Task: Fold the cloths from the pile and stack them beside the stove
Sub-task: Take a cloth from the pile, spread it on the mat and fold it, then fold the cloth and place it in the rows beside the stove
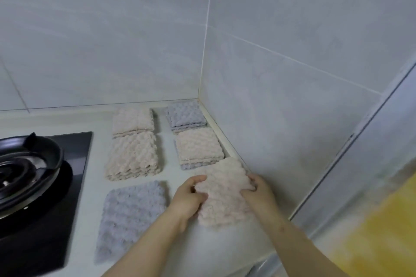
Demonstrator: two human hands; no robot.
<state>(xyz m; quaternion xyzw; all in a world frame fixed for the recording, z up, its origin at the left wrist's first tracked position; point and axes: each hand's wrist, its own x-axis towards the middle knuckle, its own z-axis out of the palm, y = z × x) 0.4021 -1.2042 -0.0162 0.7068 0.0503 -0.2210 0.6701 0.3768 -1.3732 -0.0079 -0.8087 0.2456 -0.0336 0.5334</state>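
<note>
Two hands hold one folded peach cloth [225, 195] at the near right of the white counter [225, 252], close to the side wall [292, 119]. The left hand [189, 200] grips the cloth's left edge, thumb on top and fingers curled in against the fabric. The right hand [258, 191] grips the right edge, its fingers bent over the top of the cloth. I cannot tell whether the cloth rests on the counter or sits just above it.

Beyond the hands, four stacks of folded cloths stand in two rows. Tucked in the corner is a grey stack [185, 114]. Just in front of it is a mixed stack [199, 148], peach on top with grey at the bottom, and the far corner of the held cloth comes close to it. In the left row, a far peach stack [132, 121] touches a taller near peach stack [132, 157]. In front of that row a single grey cloth [132, 216] lies spread flat, just beside the left forearm.

A black stove [45, 231] fills the left side, with a dark round burner ring [29, 164] on it. The stacks stand near the stove's right edge, apart from it.
</note>
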